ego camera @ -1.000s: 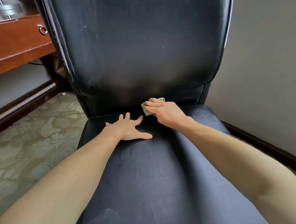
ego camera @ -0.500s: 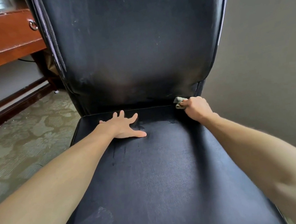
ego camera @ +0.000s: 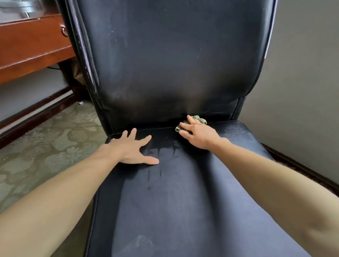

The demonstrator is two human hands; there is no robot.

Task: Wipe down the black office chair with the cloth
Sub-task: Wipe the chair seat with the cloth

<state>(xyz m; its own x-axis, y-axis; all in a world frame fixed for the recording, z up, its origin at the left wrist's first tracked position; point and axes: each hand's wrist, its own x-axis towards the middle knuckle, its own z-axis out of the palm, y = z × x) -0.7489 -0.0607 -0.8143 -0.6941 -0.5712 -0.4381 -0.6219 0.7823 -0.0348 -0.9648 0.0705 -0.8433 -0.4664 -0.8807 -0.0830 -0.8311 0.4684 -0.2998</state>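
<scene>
At seat's rear crease (ego camera: 164, 127), cloth (ego camera: 199, 120)

The black leather office chair seat (ego camera: 182, 200) carried both hands and the cloth. The left hand (ego camera: 132, 151) lay flat, fingers spread, near the seat's rear edge. The right hand (ego camera: 199, 134) pressed a small crumpled green cloth (ego camera: 199, 119) into the rear crease below the backrest. Damp streaks marked the seat between the hands. The chair stood on a patterned green carpet floor (ego camera: 31, 159).
</scene>
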